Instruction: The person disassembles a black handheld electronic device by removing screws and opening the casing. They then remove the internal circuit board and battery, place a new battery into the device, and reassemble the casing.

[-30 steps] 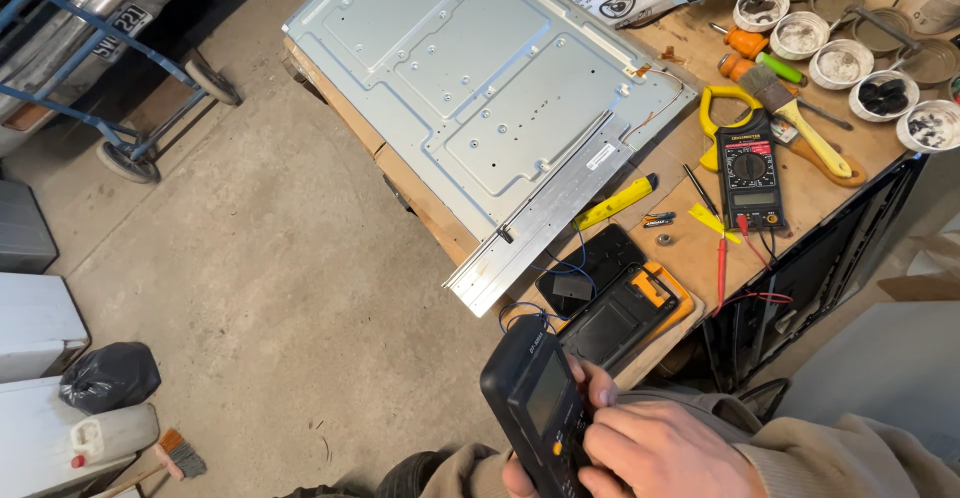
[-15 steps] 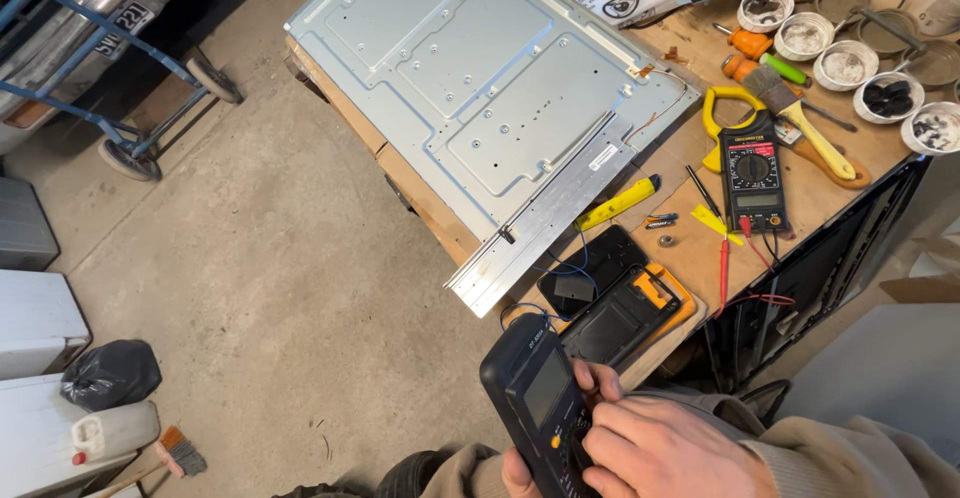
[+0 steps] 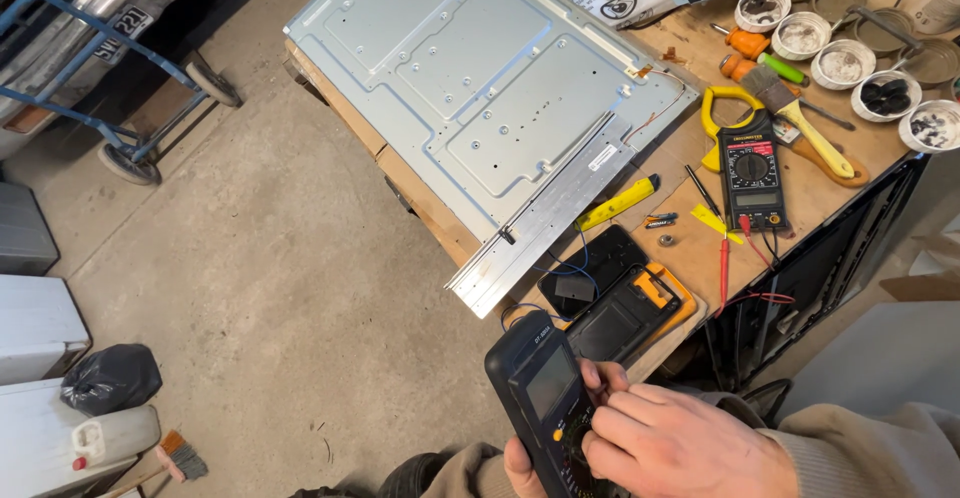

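While right hand covers dial, left hand mostly hidden behind multimeter

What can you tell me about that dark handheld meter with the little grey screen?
The dark plastic handheld meter is a slim rectangle with a grey screen, an orange button and a round dial below. It is tilted, held low over the concrete floor. The left hand grips it from beneath; the right hand rests its fingers on the dial.
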